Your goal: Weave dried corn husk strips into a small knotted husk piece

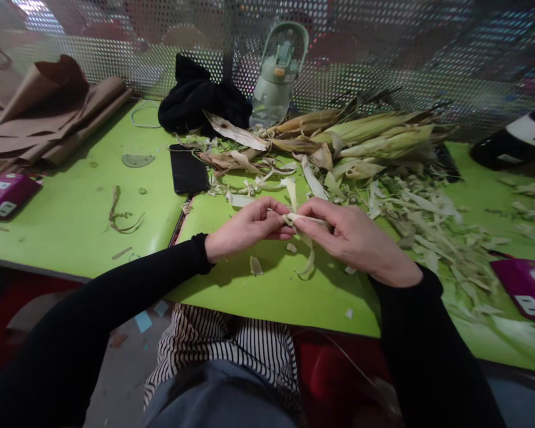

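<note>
Between my two hands, over the green table (232, 285), is a pale strip of corn husk (309, 261) that looks folded or knotted where my fingers meet. My left hand (252, 229) pinches one side of it between thumb and fingers. From the right, my right hand (345, 232) grips the same husk, its thumb on top. One end of the strip sticks up behind the fingers and another curls down toward the tabletop. Small husk scraps (256, 266) lie just below my hands. Whole corn husks (383, 139) are heaped behind them.
Shredded husk (441, 232) spreads to the right, near a purple box-like thing (526, 285). A black phone (188, 169), black cloth (205, 101) and a handled bottle (274, 83) stand or lie behind. Brown paper (49, 119) is at left, a dark bottle (517, 139) at right. Perforated metal (361, 47) rises behind.
</note>
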